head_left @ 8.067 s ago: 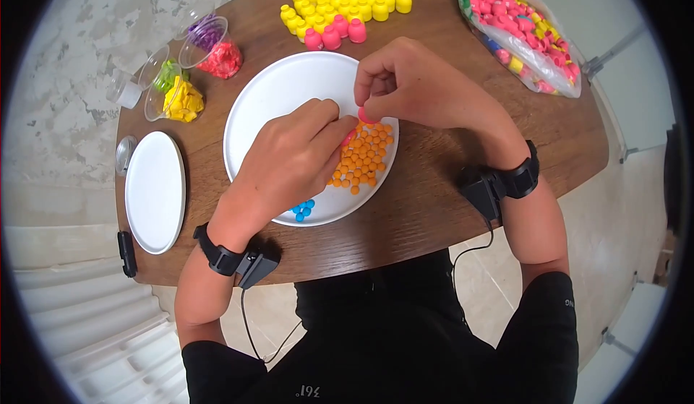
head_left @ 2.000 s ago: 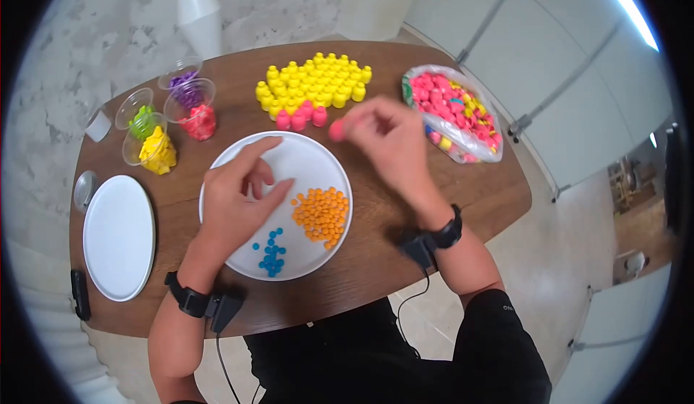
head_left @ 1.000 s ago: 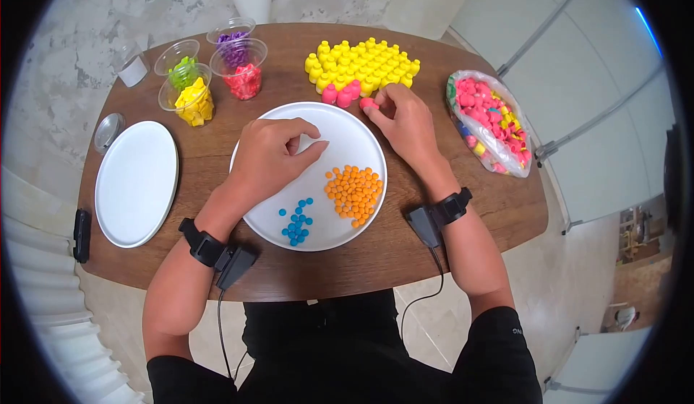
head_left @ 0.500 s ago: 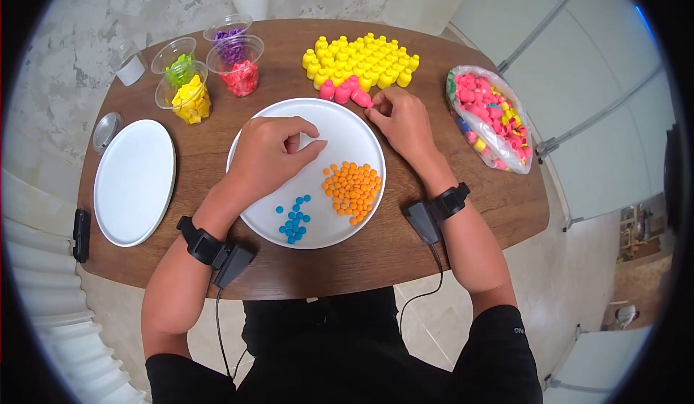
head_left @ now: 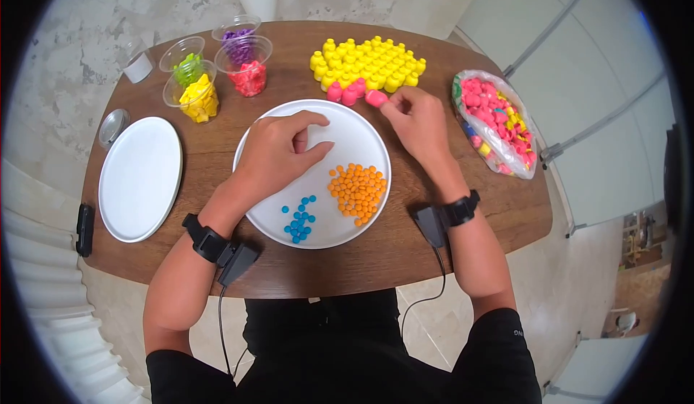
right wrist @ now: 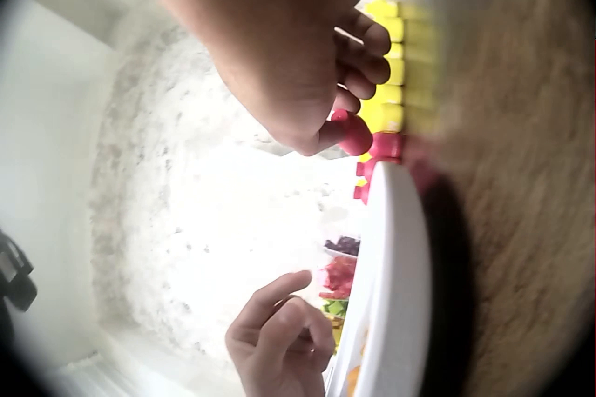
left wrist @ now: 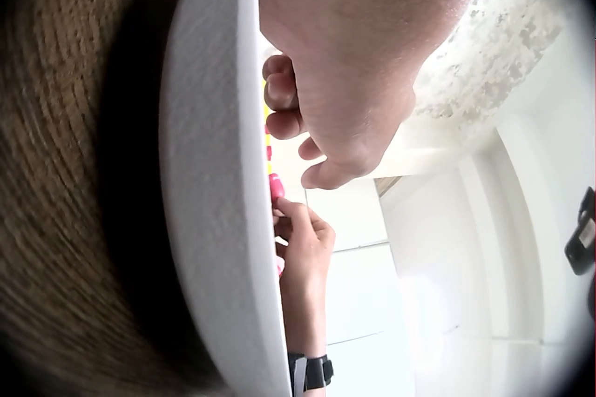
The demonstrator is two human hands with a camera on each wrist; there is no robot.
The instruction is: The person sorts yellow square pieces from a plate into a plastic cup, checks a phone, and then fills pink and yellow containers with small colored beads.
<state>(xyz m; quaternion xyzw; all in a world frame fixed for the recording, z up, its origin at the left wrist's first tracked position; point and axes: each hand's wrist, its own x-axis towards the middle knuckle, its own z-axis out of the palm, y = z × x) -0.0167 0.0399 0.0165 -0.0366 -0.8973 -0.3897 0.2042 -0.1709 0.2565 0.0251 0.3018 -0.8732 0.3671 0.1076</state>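
Your right hand (head_left: 421,127) pinches a tilted pink plastic bottle (head_left: 375,98), now farther right of the pink cluster (head_left: 350,95); your left hand (head_left: 272,152) gapes loosely.

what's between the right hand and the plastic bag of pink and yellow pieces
In the head view, only a strip of bare brown tabletop lies between the right hand and the plastic bag; they do not touch.

right hand (head_left: 423,129) pinches pink bottle (head_left: 375,98) | left hand (head_left: 278,151) over round plate (head_left: 354,128) | plate: orange pieces (head_left: 358,191), blue pieces (head_left: 300,225)
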